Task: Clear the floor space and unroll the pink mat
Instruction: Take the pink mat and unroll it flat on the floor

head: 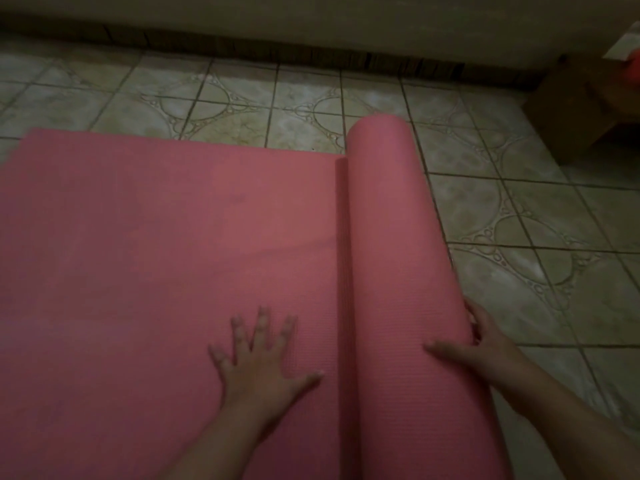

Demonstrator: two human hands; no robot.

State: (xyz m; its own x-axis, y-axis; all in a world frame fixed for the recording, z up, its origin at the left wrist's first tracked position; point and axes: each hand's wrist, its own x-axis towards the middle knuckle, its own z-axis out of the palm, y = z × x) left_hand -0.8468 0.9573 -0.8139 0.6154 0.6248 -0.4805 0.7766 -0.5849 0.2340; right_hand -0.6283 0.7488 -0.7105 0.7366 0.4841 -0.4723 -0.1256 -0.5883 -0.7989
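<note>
Pressing flat on the pink mat (156, 237), left hand (258, 367) splayed; right hand (479, 344) fingers cupping the roll's floor-side edge

The pink mat (166, 237) looks like foam or rubbery plastic, matt all over, with a fine ribbed weave texture you can see best near the left hand (258, 365) and on the rolled part (398, 237). No shine on it at all. The floor (519, 244) is ceramic tile, smooth with a slight sheen, printed with a marbled stone look and ring patterns, dark grout lines in between. Wall (311, 19) at the back looks like plain matt plaster, and the box (581, 98) in the corner looks like dull brown cardboard
</note>
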